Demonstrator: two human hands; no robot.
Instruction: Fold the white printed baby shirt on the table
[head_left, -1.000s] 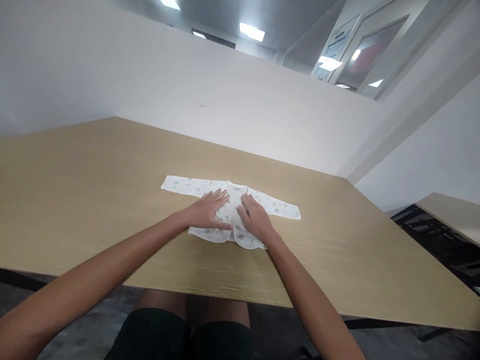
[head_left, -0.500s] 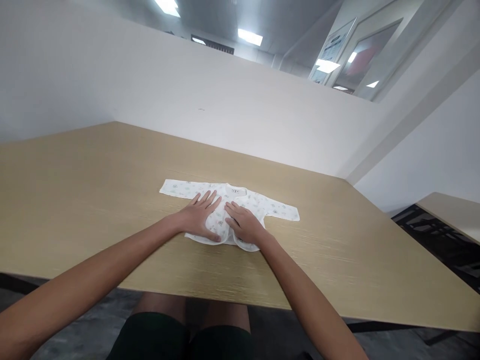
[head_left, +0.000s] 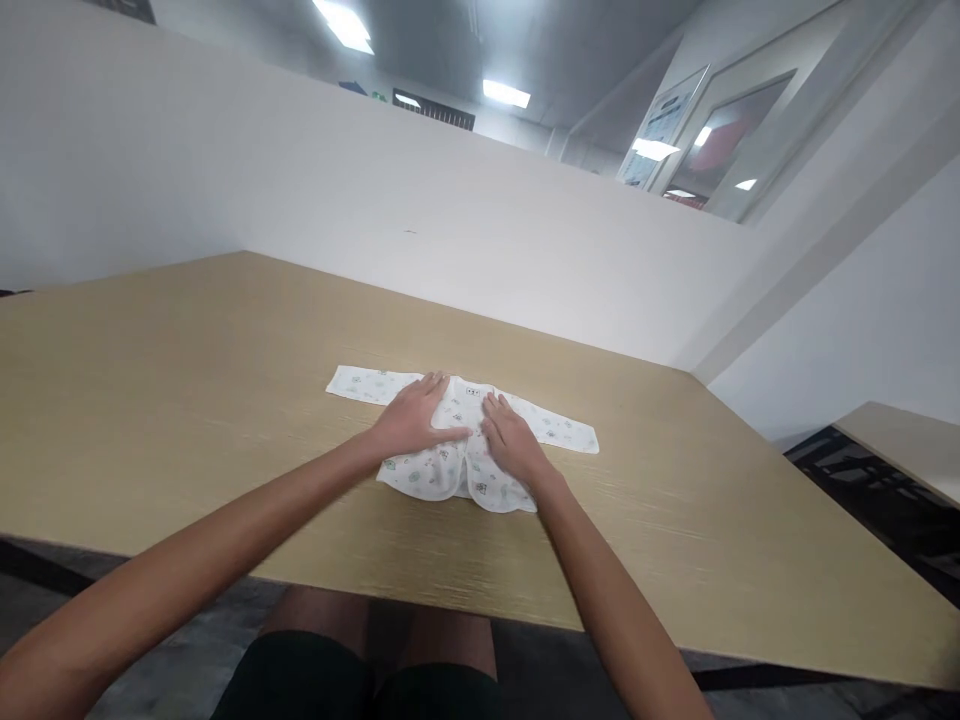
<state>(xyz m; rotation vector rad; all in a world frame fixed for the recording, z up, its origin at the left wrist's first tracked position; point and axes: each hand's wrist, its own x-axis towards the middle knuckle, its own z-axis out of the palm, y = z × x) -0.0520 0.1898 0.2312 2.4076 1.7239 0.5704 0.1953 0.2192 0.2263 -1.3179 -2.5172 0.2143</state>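
Observation:
A small white baby shirt (head_left: 450,465) with a faint printed pattern lies spread flat on the tan wooden table (head_left: 187,400), its sleeves stretched out to both sides. My left hand (head_left: 411,418) rests flat on the shirt's left half, fingers stretched out toward the collar. On the right half lies my right hand (head_left: 510,440), also flat with the fingers together. Both palms press on the cloth, and neither hand grips anything.
A white wall runs along the table's far edge. A second tan table (head_left: 900,440) and dark chair frames (head_left: 877,500) stand at the right. My knees in dark shorts (head_left: 367,680) show under the near table edge.
Both hands have slid away from me along the shirt, from its lower hem up toward the collar. The shirt itself stays in place, and the camera has tilted a little.

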